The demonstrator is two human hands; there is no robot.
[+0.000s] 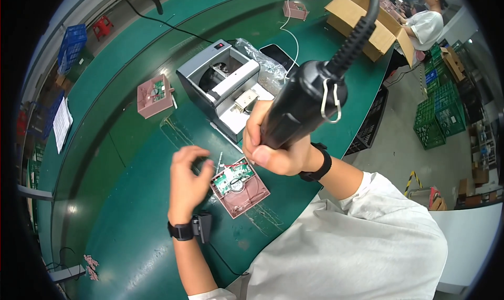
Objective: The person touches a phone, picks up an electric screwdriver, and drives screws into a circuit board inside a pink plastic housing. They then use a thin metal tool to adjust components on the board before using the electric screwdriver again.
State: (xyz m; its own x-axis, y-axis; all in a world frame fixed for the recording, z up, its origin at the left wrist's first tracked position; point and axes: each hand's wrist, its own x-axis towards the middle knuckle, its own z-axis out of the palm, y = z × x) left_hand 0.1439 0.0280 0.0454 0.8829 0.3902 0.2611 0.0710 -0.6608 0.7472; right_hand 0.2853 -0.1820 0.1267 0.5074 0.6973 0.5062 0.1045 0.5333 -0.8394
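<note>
Black screwdriver [307,103] fills right hand [273,145]; left hand [189,179] steadies pink housing [240,187].

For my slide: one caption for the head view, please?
Right hand holds black electric screwdriver above pink housing; left hand beside it.

right hand [273,147] gripping black screwdriver [307,103], pink casing [240,187]

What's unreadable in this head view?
- Tip of the black electric screwdriver: hidden behind the right hand.
- What the left hand pinches: too small to tell.
- Parts on the green circuit board in the pink housing: too small.
- Inside of the cardboard box: cut off by the screwdriver cord.
</note>
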